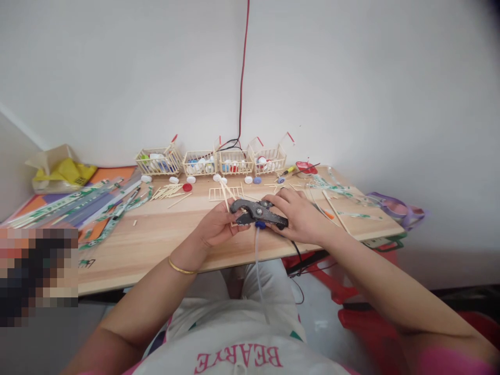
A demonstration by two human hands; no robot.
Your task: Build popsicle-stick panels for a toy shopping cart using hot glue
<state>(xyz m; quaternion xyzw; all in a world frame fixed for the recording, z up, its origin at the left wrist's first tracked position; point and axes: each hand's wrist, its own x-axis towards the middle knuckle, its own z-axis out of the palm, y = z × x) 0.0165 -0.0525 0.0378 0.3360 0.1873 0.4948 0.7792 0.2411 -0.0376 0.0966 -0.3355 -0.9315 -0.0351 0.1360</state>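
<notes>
My right hand (300,214) grips a dark glue gun (258,212) held sideways over the wooden table (156,242), a clear glue stick (258,265) trailing from its back toward my lap. My left hand (215,227) is closed on a thin wooden stick (224,197) that rises past the gun's nozzle. Just behind my hands lies a small ladder-like stick frame (225,193).
Several small stick baskets (211,161) with bottle caps line the back edge by the wall, loose caps and sticks in front. Rulers and coloured sheets (78,205) lie left, a yellow bag (64,171) far left. A red-black cable (242,83) hangs down the wall. Red stools sit under the table.
</notes>
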